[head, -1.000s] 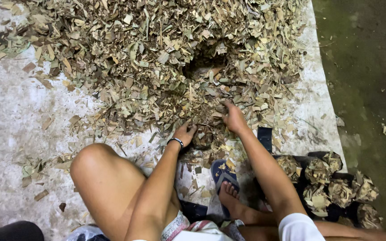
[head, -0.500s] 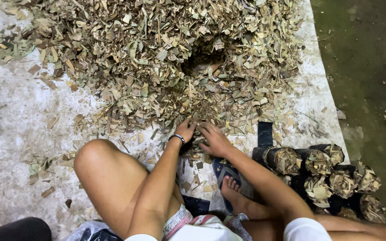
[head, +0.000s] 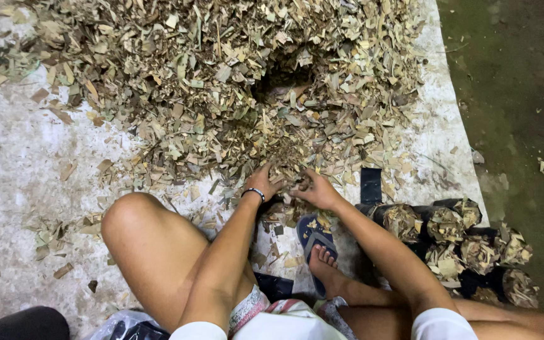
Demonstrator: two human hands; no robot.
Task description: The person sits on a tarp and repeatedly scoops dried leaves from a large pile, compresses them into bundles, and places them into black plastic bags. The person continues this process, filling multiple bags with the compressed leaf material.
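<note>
A broad pile of dry chopped leaves (head: 221, 82) covers the upper part of a pale concrete floor (head: 14, 176), its long axis running left to right across the view, with a dark hollow (head: 281, 75) dug into it right of centre. The person sits at the near edge of the pile with one bare knee (head: 130, 217) raised on the left and one foot (head: 325, 264) resting on a blue sandal (head: 313, 236).

Both hands meet at the pile's lower rim. The left hand (head: 262, 182), with a dark bracelet (head: 254, 192) at the wrist, lies palm down with its fingers spread and pressed into the leaf bits, pointing away from the body. The right hand (head: 316, 189) is just beside it, fingers curled inward over a small clump of leaf bits; whether it truly grips them or only rakes them, I cannot tell. Something dark lies under the two hands, too hidden to name.

To the right, near the right forearm, lie filled black nursery bags (head: 454, 242) stuffed with the same leaves; about seven are countable, lying on their sides in two rows, mouths facing up and left. One flat empty black bag (head: 371, 184) lies just beyond them, long axis pointing up the view
</note>
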